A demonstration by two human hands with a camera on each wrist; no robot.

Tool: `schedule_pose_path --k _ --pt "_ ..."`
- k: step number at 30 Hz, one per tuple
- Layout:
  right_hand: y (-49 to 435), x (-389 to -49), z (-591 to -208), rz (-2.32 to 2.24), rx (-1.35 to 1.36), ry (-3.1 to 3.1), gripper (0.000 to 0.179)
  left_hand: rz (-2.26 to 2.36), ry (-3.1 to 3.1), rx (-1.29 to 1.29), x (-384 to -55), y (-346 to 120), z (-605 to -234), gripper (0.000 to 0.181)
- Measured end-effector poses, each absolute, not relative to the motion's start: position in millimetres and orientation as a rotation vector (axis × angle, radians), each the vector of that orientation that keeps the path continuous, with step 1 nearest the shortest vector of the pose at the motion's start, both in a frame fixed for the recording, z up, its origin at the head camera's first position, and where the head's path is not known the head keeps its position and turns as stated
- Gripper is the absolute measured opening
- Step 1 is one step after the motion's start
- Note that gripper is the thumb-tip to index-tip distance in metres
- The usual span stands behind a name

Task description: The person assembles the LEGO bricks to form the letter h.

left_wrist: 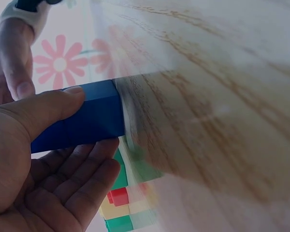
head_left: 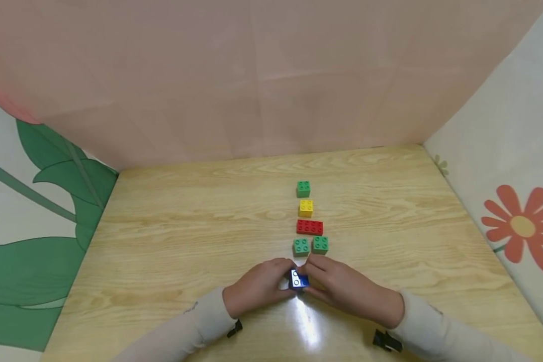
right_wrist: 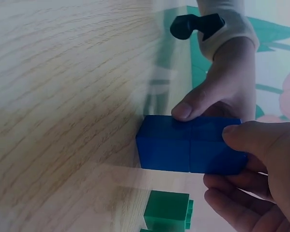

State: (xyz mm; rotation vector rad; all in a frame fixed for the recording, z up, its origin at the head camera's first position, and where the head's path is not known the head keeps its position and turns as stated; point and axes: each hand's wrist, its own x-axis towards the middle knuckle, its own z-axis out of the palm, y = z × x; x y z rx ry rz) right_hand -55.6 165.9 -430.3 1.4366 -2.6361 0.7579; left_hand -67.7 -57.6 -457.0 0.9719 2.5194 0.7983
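Two blue toy bricks (head_left: 300,281), one on top of the other, stand upright on the table between the hands; a seam parts the lower brick (right_wrist: 163,153) from the upper brick (right_wrist: 216,155) in the right wrist view. My left hand (head_left: 259,284) holds the stack from the left, thumb on the near side and fingers on the far side. From the right, my right hand (head_left: 346,286) pinches the upper brick, its thumb (right_wrist: 237,137) against the side. Just beyond the hands sit two green bricks, a left one (head_left: 301,247) and a right one (head_left: 320,245).
Farther back, roughly in line, lie a red long brick (head_left: 309,227), a yellow brick (head_left: 305,208) and another green brick (head_left: 303,189). The wooden table (head_left: 185,226) meets a pinkish back wall (head_left: 253,85). Painted side panels, one with a red flower (head_left: 522,226), flank it.
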Motion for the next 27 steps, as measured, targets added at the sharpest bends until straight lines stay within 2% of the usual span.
schedule_pose_path --k 27 --pt "164.7 -54.8 -432.3 0.771 1.383 -2.697 0.028 0.730 2.536 0.997 -64.4 -57.5 -458.6 0.043"
